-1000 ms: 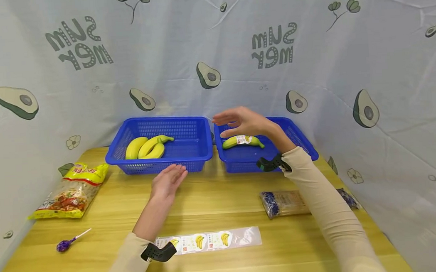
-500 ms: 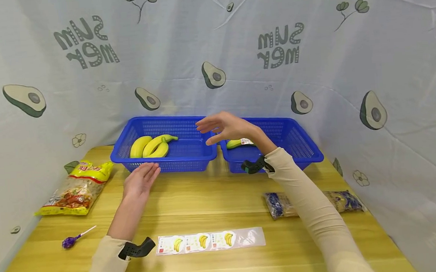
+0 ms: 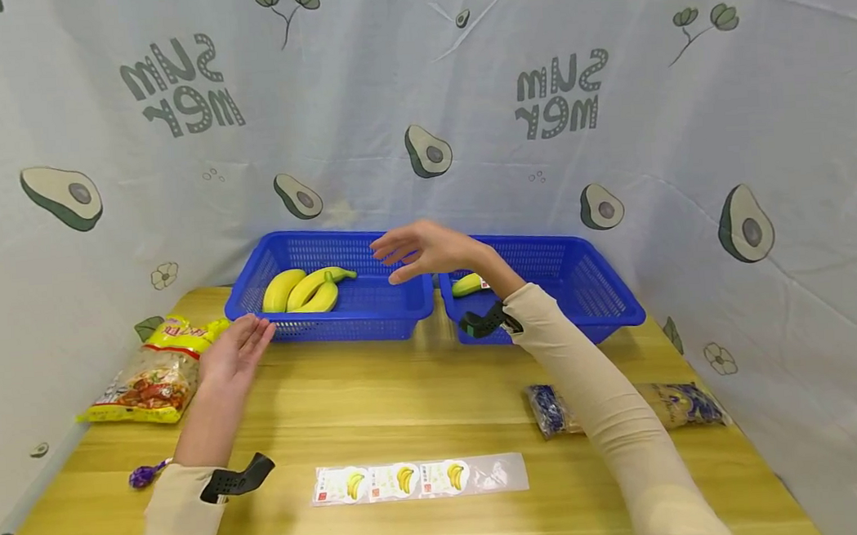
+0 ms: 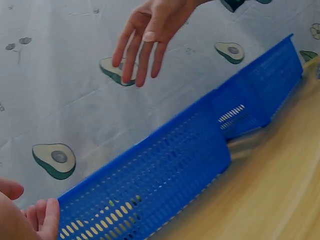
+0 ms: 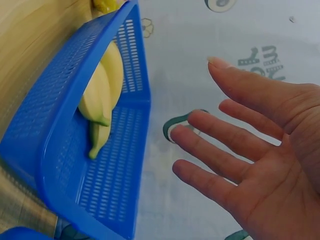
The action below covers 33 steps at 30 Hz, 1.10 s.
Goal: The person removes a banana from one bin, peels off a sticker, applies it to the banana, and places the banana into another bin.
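Observation:
My left hand [image 3: 233, 353] is by the front left corner of the left blue basket [image 3: 344, 326], fingers fairly straight and holding nothing. Above that basket's right end hovers my right hand [image 3: 427, 249], its fingers spread and relaxed, as the right wrist view also shows. Several yellow bananas [image 5: 102, 90] lie together at the left end of the left basket. In the right blue basket [image 3: 608, 319] one banana [image 3: 466, 285] with a white label is partly hidden behind my right wrist.
A strip of banana stickers [image 3: 419, 479] lies near the table's front. Left stand a yellow food bag [image 3: 148, 383] and a purple lollipop [image 3: 143, 475], its stick partly behind my left arm. A blue-ended noodle packet [image 3: 673, 405] lies under my right forearm. A printed curtain [image 3: 359, 100] hangs behind.
My left hand has moved left, from the left basket's front middle to its corner. The right hand has shifted left from over the right basket to over the left one, empty throughout.

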{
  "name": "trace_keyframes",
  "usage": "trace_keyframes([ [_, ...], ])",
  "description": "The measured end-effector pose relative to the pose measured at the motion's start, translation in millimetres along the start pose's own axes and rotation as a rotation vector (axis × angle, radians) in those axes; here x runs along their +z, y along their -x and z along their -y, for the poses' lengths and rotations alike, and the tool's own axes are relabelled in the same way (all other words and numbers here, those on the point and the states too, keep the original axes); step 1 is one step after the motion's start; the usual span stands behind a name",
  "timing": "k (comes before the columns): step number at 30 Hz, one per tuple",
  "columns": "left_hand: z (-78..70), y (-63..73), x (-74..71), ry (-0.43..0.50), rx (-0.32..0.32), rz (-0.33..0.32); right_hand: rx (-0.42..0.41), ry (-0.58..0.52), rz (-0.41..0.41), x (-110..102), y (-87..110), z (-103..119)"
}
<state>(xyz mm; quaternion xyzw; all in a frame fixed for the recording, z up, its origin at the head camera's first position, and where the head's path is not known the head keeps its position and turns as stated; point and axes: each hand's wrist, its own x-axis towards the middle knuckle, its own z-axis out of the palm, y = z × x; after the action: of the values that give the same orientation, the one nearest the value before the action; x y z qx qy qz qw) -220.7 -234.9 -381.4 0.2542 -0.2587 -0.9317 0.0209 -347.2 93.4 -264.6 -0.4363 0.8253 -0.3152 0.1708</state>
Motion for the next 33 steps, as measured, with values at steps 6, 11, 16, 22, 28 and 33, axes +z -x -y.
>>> trace_keyframes([
  [6, -5.0, -12.4, 1.4, -0.018, 0.004, -0.117, 0.0, -0.03, 0.012, 2.3, -14.3, 2.2],
  [11, -7.5, -21.3, -0.4, 0.012, -0.007, -0.14, 0.011, -0.035, 0.022, 3.9, -25.4, 1.0],
  [16, -9.8, -26.6, -0.7, 0.064, -0.019, -0.138, 0.015, -0.062, 0.025, 7.0, -41.8, -0.6],
  [22, -10.5, -30.5, 2.3, 0.123, -0.017, -0.132, 0.039, -0.1, 0.025, 13.4, -70.8, -9.1],
  [28, -9.6, -32.8, 4.7, 0.128, 0.012, -0.167, 0.05, -0.14, 0.009, 25.6, -101.6, -18.3],
  [33, -10.6, -34.6, 7.0, 0.111, 0.019, -0.179, 0.065, -0.131, 0.061, 44.8, -125.5, -17.3],
])
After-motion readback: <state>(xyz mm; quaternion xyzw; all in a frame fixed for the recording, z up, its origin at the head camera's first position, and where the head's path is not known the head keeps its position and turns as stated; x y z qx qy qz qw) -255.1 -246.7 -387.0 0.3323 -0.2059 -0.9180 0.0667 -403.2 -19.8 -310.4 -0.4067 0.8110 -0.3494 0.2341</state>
